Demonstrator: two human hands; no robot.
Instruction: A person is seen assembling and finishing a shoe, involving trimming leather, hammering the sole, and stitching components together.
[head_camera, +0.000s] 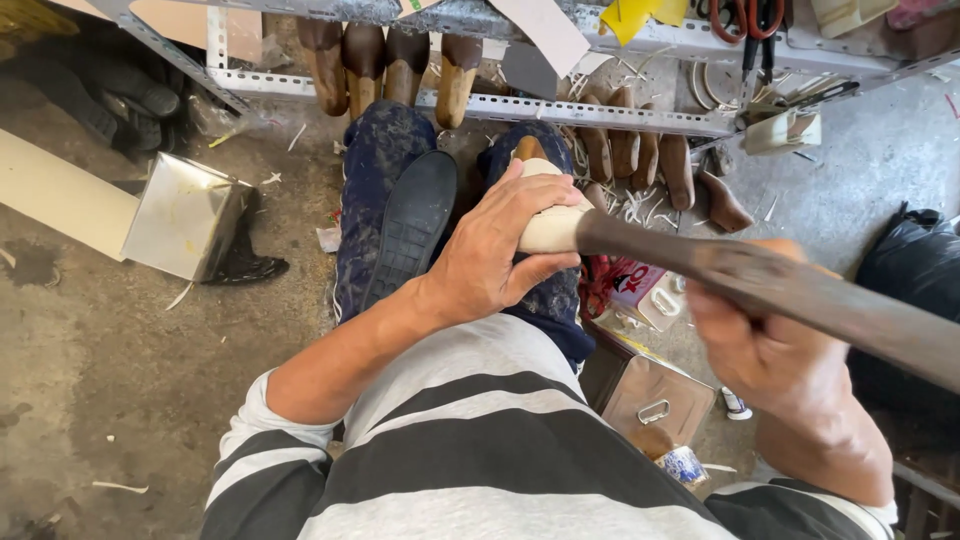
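While the metal rack (600, 110) of wooden shoe lasts (385, 65) spans the far edge, the long dark tool (780, 290) crosses the right side, gripped by the blurred right hand (765, 350). Left hand (495, 250) clamps the pale shoe last (550, 215) on the lap, beside a black sole (412, 225).

Here is the person seen from above: a long-sleeved top in broad horizontal stripes, pale grey-white bands alternating with dark charcoal ones. The left sleeve (262, 432) is pushed up to about the elbow, bunched there in folds, leaving the forearm bare. The right sleeve (815, 505) is rolled up too, with a pale cuff edge showing. Below, dark navy trousers (378, 190) with a mottled, speckled pattern cover both legs. No gloves, watch or rings show on either hand.
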